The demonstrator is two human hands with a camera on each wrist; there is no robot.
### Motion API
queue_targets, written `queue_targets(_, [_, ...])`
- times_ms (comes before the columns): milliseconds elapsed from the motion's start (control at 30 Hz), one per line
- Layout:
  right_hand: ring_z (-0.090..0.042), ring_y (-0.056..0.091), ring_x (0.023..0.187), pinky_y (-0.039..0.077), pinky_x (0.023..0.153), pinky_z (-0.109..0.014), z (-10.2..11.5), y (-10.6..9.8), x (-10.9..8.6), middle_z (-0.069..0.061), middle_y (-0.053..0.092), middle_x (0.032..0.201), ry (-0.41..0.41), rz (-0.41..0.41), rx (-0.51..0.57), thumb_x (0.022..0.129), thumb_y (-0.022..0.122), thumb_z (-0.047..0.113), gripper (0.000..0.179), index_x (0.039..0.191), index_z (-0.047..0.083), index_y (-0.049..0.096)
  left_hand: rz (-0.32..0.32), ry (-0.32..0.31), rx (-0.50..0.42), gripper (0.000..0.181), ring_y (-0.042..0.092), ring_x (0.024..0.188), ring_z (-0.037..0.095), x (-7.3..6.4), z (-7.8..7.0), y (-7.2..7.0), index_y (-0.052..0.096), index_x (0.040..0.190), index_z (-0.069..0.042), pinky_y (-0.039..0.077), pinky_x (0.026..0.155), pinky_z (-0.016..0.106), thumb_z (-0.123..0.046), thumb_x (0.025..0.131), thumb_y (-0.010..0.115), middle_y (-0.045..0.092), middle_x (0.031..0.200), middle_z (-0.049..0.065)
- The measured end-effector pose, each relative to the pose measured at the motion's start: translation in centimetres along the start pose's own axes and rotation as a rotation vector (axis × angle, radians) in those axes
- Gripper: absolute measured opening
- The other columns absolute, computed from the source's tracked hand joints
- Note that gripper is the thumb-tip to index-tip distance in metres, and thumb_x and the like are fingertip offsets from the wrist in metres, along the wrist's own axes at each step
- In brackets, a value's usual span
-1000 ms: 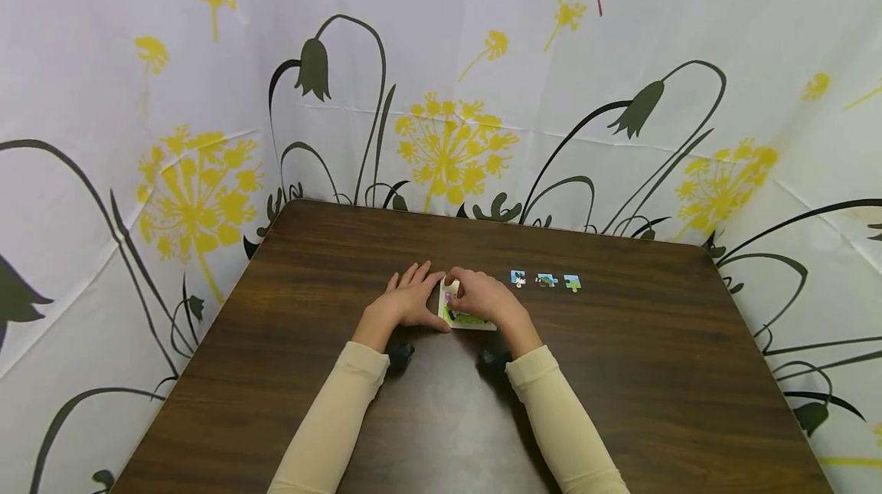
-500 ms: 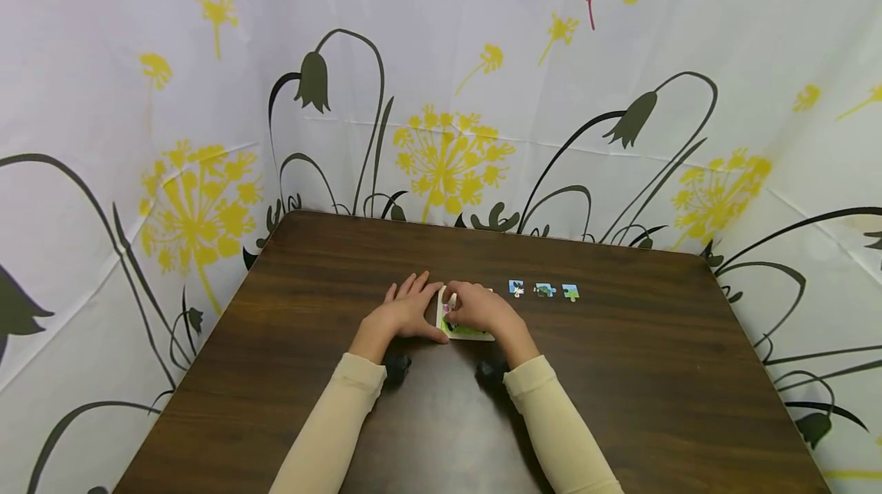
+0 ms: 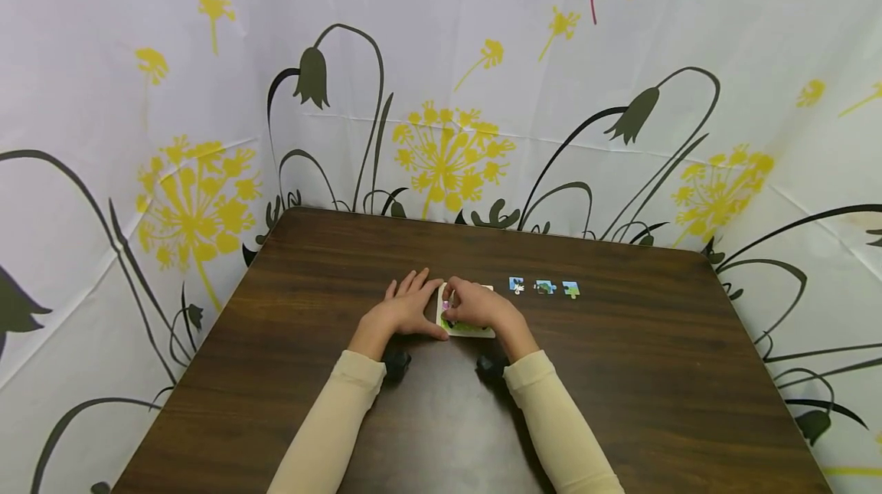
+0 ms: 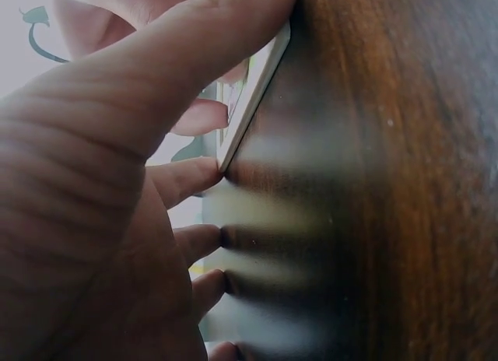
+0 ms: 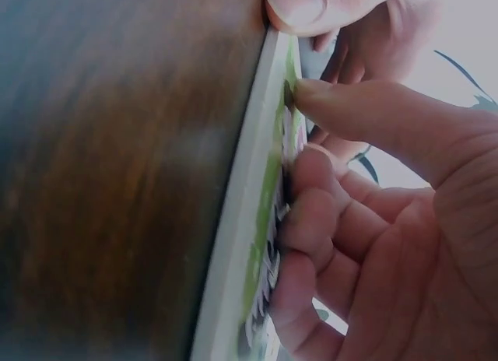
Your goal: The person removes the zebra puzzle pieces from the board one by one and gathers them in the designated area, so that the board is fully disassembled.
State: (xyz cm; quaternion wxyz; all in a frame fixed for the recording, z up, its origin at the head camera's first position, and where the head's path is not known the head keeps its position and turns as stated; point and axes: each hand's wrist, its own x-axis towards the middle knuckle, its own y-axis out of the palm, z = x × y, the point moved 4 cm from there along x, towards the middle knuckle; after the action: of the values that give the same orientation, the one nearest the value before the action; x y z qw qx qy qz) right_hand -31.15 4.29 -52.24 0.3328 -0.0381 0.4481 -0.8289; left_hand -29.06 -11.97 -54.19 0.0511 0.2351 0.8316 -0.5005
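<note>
A small picture puzzle board (image 3: pixel 472 332) with a pale rim and a green and pink picture lies flat on the table between both hands. Spread and mostly straight, the fingers of my left hand (image 3: pixel 403 313) rest on the table, while its thumb and index fingertip touch the board's left side (image 4: pixel 255 92). My right hand (image 3: pixel 485 306) is over the board, its fingers curled against the picture. In the right wrist view its thumb tip (image 5: pixel 311 96) touches a dark part of the picture. Whether a puzzle piece sits between that thumb and the fingers is hidden.
Right of the board, three loose puzzle pieces lie in a row: a left one (image 3: pixel 516 285), a middle one (image 3: pixel 545 287) and a right one (image 3: pixel 571 289). The brown wooden table (image 3: pixel 654 371) ends at a flower-print curtain (image 3: pixel 441 57).
The head view has shifted slightly. My right thumb and fingers have changed position a little over the picture; the left hand keeps its place beside the board.
</note>
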Motion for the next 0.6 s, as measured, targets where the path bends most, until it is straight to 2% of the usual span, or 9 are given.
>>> queue_targets(333, [-0.016, 0.059, 0.080, 0.048, 0.072, -0.029, -0.43, 0.19, 0.73, -0.002, 0.065, 0.095, 0.023, 0.023, 0.010, 0.098, 0.078, 0.023, 0.025, 0.112, 0.011, 0.061, 0.009, 0.006, -0.013, 0.114, -0.006, 0.170, 0.037, 0.27, 0.24, 0.36, 0.026, 0.173, -0.020, -0.004, 0.132, 0.069, -0.057, 0.084, 0.088, 0.001, 0.183, 0.012])
queue_targets(600, [-0.017, 0.060, 0.079, 0.048, 0.071, -0.030, -0.14, -0.02, 0.79, -0.002, 0.066, 0.095, 0.011, 0.011, 0.012, 0.096, 0.076, 0.021, 0.024, 0.112, 0.011, 0.061, -0.014, 0.011, -0.009, 0.115, -0.003, 0.170, 0.039, -0.01, 0.14, 0.09, 0.028, 0.172, -0.020, -0.003, 0.132, 0.070, -0.058, 0.083, 0.089, 0.003, 0.183, 0.013])
